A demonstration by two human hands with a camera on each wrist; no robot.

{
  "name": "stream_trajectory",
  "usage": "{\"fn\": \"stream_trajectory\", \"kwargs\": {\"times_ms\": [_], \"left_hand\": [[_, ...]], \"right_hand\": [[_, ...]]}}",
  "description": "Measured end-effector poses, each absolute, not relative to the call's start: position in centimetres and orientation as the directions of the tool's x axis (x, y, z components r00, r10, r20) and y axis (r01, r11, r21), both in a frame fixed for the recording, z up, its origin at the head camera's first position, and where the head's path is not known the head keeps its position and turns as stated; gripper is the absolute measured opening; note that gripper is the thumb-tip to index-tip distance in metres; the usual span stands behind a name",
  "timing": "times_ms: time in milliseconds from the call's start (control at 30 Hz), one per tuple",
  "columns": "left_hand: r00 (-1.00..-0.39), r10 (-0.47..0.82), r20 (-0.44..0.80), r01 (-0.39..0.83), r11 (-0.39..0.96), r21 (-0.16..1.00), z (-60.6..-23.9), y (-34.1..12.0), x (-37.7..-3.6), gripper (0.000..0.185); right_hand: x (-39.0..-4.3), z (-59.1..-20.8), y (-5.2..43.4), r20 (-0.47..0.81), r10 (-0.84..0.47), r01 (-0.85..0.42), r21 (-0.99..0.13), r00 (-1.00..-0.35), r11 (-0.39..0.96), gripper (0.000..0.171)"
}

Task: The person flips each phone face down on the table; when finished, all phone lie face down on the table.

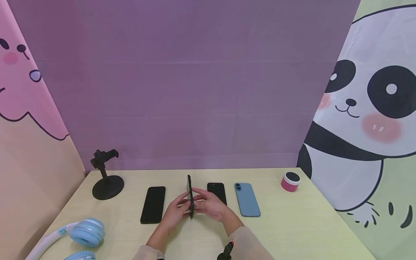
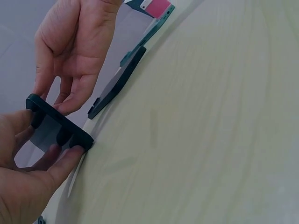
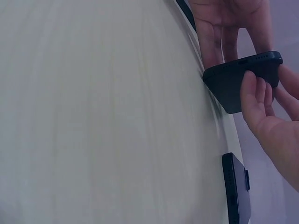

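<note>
Between both hands a black smartphone (image 1: 190,183) stands on edge, upright and nearly edge-on to the head view. My left hand (image 1: 174,213) holds it from the left, with fingertips on its glossy face. From the other side, my right hand (image 1: 210,206) grips it with fingers on the back. In the right wrist view the port end of the phone (image 3: 224,88) faces the camera. To the left lies another black phone (image 1: 153,205), dark face up. Partly behind my right hand lies a black phone (image 1: 217,189) with its camera bump showing.
Right of these lies a blue phone (image 1: 247,200), back up. A pink jar with a black-topped white lid (image 1: 290,181) stands at the far right. A black phone stand (image 1: 108,187) is at the back left, and blue-and-white headphones (image 1: 86,233) lie at the front left. A purple backdrop (image 1: 195,90) rises behind the table.
</note>
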State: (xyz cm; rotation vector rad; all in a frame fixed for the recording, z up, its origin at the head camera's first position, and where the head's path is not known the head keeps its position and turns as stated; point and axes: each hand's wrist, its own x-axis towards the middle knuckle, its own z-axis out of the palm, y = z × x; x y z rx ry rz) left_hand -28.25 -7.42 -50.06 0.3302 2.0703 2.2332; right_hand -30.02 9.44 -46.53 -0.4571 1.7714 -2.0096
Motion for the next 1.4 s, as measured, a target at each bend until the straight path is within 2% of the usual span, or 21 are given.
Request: {"fn": "stream_trajectory", "kwargs": {"times_ms": [433,767,1033,1300,1400], "left_hand": [[-0.977,0.177,0.116,0.096,-0.117,0.988,-49.5,-7.5,-27.8,0.044],[-0.979,0.151,0.135,0.121,-0.099,0.988,-49.1,-7.9,-27.5,0.05],[-0.985,0.045,0.167,0.169,0.056,0.984,-48.8,-7.8,-27.4,0.039],[-0.982,0.013,0.186,0.187,0.084,0.979,-48.4,-8.3,-27.1,0.037],[-0.984,-0.011,0.177,0.174,0.133,0.976,-48.6,-8.4,-27.1,0.036]], "right_hand": [[-29.9,-46.7,9.1,-0.028,-0.517,0.096,-0.99,-0.855,-0.107,0.052],[-29.6,-47.1,8.7,-0.047,-0.514,0.106,-0.99,-0.856,-0.087,0.05],[-29.6,-47.4,8.3,-0.056,-0.501,0.068,-0.998,-0.864,-0.006,0.051],[-29.6,-47.6,8.0,-0.068,-0.424,0.027,-0.995,-0.903,0.1,0.049],[-29.5,-47.6,8.0,-0.054,-0.386,-0.005,-0.988,-0.921,0.151,0.048]]}}
